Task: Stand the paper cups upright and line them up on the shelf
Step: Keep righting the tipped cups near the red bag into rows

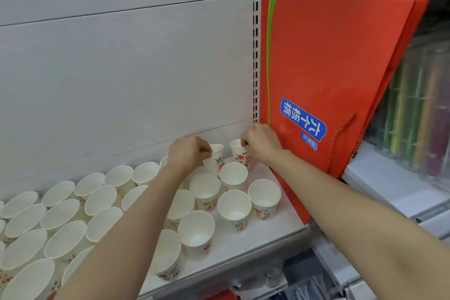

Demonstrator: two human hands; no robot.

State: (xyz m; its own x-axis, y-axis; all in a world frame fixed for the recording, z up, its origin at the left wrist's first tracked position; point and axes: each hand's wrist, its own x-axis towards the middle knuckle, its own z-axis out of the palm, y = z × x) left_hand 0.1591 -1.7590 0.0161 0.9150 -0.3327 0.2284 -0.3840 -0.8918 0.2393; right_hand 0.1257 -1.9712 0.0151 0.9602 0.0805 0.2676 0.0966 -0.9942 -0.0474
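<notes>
hands (226, 151) on two rear cups (230, 156)

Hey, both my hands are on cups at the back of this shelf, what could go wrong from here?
Your forearms reach over the upright cups; drawing back low might topple some. The left hand pinches a back cup that looks tilted; released early, it could fall. The right hand holds the corner cup beside the leaning red bags, which might slide onto the row if nudged.
</notes>
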